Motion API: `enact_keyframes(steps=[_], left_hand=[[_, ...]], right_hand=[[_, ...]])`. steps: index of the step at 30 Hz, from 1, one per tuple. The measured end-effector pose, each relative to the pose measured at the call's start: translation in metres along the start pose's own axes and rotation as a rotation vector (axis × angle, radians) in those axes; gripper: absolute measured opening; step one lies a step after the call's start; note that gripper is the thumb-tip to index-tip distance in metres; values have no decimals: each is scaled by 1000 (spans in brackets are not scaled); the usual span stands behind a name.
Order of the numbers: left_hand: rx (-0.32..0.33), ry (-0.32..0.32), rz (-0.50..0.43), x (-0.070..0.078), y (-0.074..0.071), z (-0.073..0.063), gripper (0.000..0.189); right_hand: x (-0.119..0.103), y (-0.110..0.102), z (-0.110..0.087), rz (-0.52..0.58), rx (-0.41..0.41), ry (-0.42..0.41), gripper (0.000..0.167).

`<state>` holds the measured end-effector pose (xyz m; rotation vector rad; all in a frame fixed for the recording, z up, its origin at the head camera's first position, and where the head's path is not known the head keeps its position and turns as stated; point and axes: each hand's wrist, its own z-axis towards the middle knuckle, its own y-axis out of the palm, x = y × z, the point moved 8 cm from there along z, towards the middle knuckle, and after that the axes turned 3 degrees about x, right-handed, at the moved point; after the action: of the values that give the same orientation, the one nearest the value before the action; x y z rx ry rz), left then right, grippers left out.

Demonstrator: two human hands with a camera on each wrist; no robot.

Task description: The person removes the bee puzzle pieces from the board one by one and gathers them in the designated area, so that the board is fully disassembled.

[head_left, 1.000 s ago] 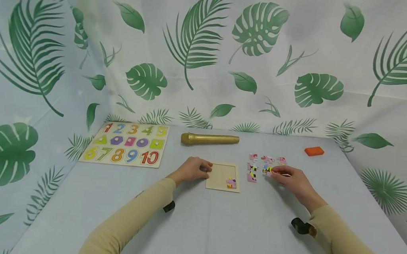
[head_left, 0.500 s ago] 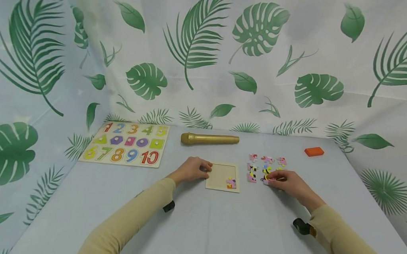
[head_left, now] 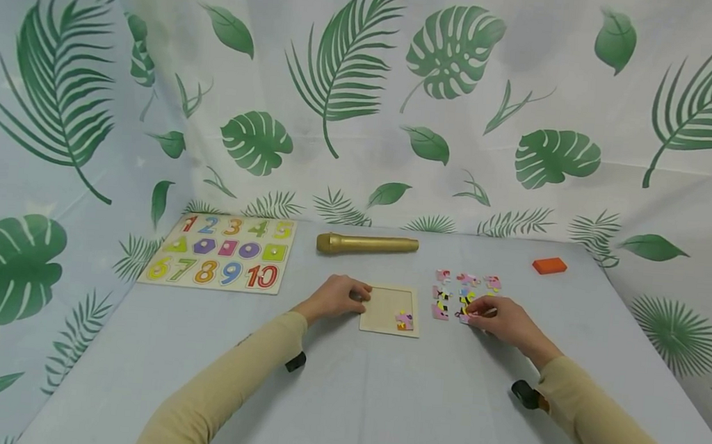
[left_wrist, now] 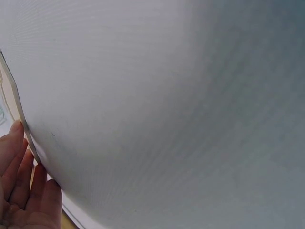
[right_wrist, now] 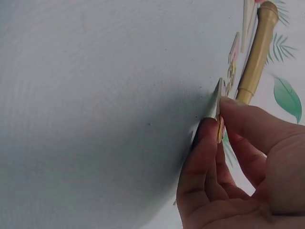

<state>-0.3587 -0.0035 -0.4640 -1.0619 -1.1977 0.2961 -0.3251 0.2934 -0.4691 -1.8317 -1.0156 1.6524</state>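
Note:
My left hand (head_left: pixel 339 295) holds the left edge of a square wooden puzzle tray (head_left: pixel 387 308), thumb and fingertips right at its rim in the left wrist view. One pink and orange puzzle piece (head_left: pixel 405 321) lies in the tray's near right corner. My right hand (head_left: pixel 504 319) pinches a jigsaw piece (right_wrist: pixel 220 125) between thumb and fingers, close over the table and partly hidden by the fingers. Several loose pink, yellow and black pieces, among them a pink one (head_left: pixel 440 311), lie in rows right of the tray; my right hand covers part of them.
A number and shape board (head_left: pixel 218 251) lies at the back left. Behind the tray is a gold microphone (head_left: pixel 367 244). An orange block (head_left: pixel 549 265) rests at the back right. Leaf-print cloth (head_left: pixel 366 97) encloses the table (head_left: pixel 404 407).
My right hand has shifted slightly nearer and left, from the middle row of pieces to the near row, then stayed there. The left hand and tray have not moved.

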Motion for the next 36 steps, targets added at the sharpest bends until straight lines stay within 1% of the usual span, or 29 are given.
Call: enact_keyframes(steps=[5, 10, 20, 27, 33, 36], left_hand=[[13, 9, -1, 0, 0, 0, 24], [6, 10, -8, 2, 0, -1, 25], [5, 10, -6, 2, -1, -1, 24], [1, 7, 4, 2, 0, -1, 25], [-3, 2, 2, 1, 0, -2, 25], [-2, 13, 1, 2, 0, -1, 24]], right_hand=[[-5, -2, -1, -31, 32, -12, 25], [-5, -1, -2, -71, 47, -21, 24], [-1, 1, -2, -21, 41, 9, 30], [2, 2, -2, -21, 30, 38, 32], [2, 2, -2, -24, 34, 30, 32], [1, 1, -2, -28, 41, 21, 32]])
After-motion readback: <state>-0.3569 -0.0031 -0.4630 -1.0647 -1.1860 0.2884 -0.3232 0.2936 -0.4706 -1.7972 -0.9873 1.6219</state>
